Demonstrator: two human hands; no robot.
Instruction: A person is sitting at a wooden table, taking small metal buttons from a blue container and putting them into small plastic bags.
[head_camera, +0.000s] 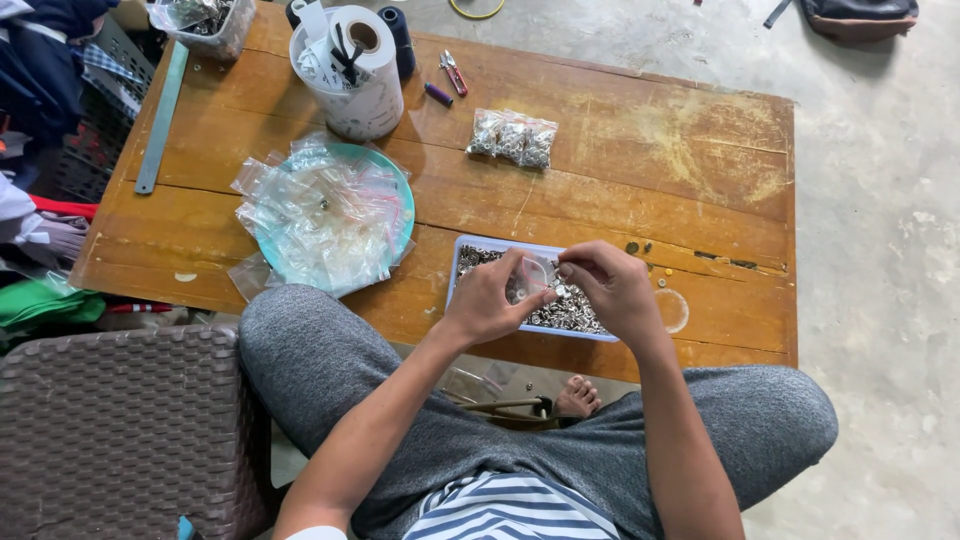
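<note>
Head view: both hands, left (487, 300) and right (612, 290), pinch a small clear bag (530, 277) over the tray of metal fasteners (575, 312) at the desk (640, 150) edge; a tilted bag could spill pieces.

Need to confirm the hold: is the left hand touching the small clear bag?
Touching. The head view shows the left hand pinching the small clear bag above the tray of metal bits; the right hand grips its other edge.

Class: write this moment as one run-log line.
left hand: holds small clear bag | right hand: pinches bag's top | below: tray of small metal parts | surface: wooden table
</note>
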